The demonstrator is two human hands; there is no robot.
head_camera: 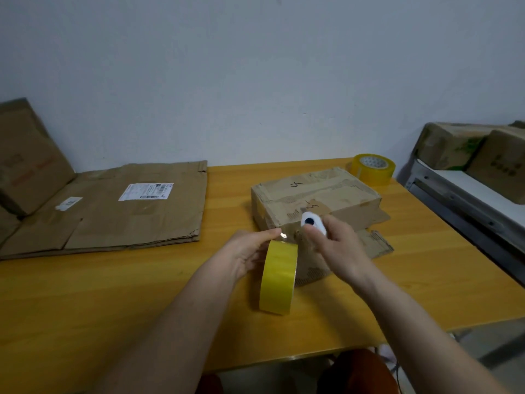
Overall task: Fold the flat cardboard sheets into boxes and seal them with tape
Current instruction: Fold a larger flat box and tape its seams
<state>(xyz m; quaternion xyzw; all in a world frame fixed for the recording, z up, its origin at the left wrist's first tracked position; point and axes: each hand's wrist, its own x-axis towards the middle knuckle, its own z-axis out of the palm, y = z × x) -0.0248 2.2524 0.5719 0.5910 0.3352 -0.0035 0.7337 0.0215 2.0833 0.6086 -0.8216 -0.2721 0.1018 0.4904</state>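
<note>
— Yellow tape roll (278, 275): position and orientation?

— My left hand (247, 253) grips it on edge above the wooden table (113, 294), fingers curled round its left face, thumb at the top rim. Its round faces point left and right; the tread runs near to far. It sits just near the folded cardboard box (315, 196).

— Right hand?

— My right hand (338, 248) is curled round a small white cutter (312, 221), held against the box's near face, just right of the roll's top.

— Box alignment?

— Its long axis runs left to right, slightly skewed; one flap (375, 243) lies open at the near right.

— Remaining stock?

— Flat cardboard sheets (119, 209) lie far left; a second tape roll (372, 168) rests behind the box, far right.
</note>
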